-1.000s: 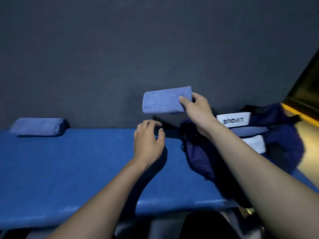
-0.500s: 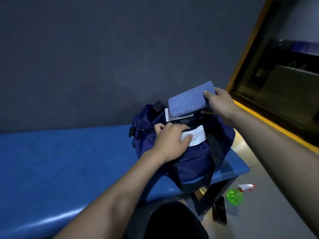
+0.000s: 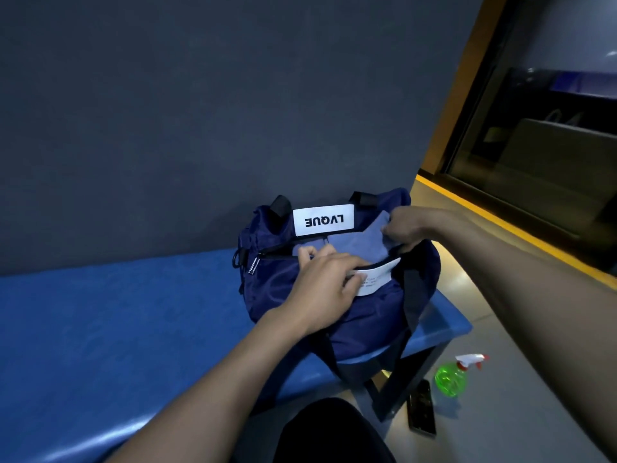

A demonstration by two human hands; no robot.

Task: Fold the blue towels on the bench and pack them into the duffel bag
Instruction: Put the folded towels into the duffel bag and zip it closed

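A navy duffel bag (image 3: 367,315) with a white "LVQUE" label stands at the right end of the blue padded bench (image 3: 117,329), its top unzipped. A folded light-blue towel (image 3: 354,243) lies partly inside the opening. My right hand (image 3: 405,225) grips the towel's right end at the bag's far rim. My left hand (image 3: 325,285) holds the near edge of the bag's opening, fingers curled over the rim beside a white tag. Deeper contents of the bag are hidden.
A dark wall runs behind the bench. On the floor to the right stand a green spray bottle (image 3: 452,379) and a dark phone (image 3: 421,411) beside the bench's black leg. A yellow-edged window frame (image 3: 500,222) lies at far right.
My right hand has lowered the folded towel from above the bag into its opening. My left hand has stayed on the bag's near rim. The view has swung right.
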